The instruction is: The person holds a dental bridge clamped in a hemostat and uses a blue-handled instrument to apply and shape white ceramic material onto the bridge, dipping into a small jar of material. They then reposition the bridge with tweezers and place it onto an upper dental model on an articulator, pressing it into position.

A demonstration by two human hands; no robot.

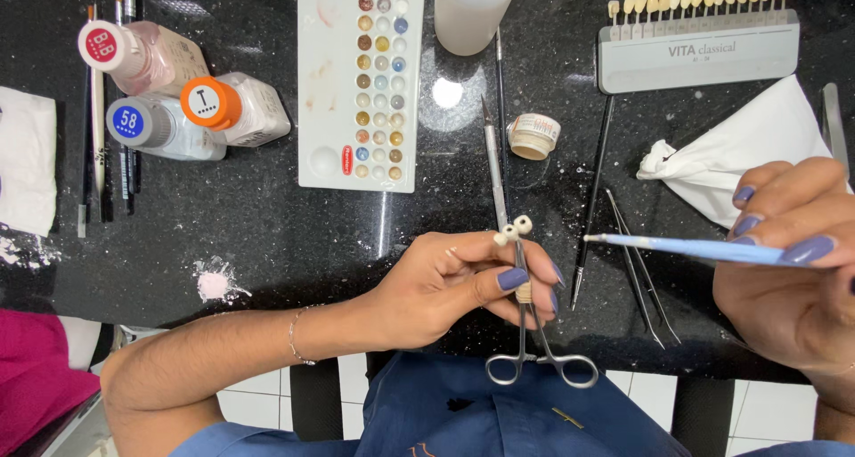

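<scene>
My left hand [454, 283] grips steel clamp forceps [534, 332] upright, ring handles hanging toward my lap. Two small cream tooth crowns [515, 230] sit at the jaw tips. My right hand [788, 261] pinches a thin light-blue brush [686, 248], held level, its fine tip pointing left and stopping a short way right of the crowns, not touching them.
On the black stone counter lie a white palette of colour wells [361, 83], three capped bottles [187, 92], a tooth shade guide [699, 38], a small open jar [534, 136], a crumpled white tissue [739, 150], several thin hand tools [637, 261] and pink powder [214, 283].
</scene>
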